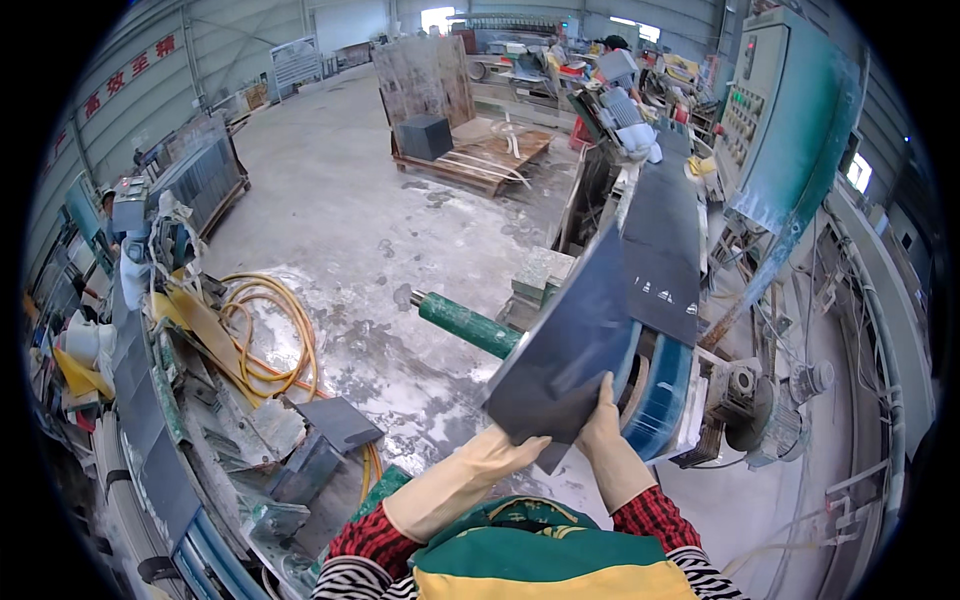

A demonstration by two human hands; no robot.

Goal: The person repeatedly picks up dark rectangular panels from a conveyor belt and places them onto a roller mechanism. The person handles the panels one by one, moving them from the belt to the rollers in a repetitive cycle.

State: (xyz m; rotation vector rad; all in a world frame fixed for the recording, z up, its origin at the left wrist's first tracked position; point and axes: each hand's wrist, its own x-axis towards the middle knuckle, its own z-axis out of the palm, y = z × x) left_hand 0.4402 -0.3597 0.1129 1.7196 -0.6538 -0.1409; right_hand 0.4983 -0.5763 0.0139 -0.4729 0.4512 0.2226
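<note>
Both hands wear cream gloves and grip a dark grey stone slab point(560, 345), tilted up in front of me. My left hand point(505, 450) is closed on its lower left edge, thumb on the near face. My right hand point(602, 415) holds the lower right edge, its fingers mostly hidden behind the slab. Just beyond and to the right, another dark slab point(662, 260) lies flat on the machine's blue conveyor belt point(660, 395), with white marks near its front end. The held slab's far right edge overlaps the belt side; whether they touch I cannot tell.
A green roller point(465, 323) juts out left of the held slab. On the left runs a second conveyor line with dark slabs point(160, 450). A yellow hose point(285, 330) lies coiled on the floor. Ahead stands a wooden pallet point(480, 160); a control cabinet point(765, 110) rises at right.
</note>
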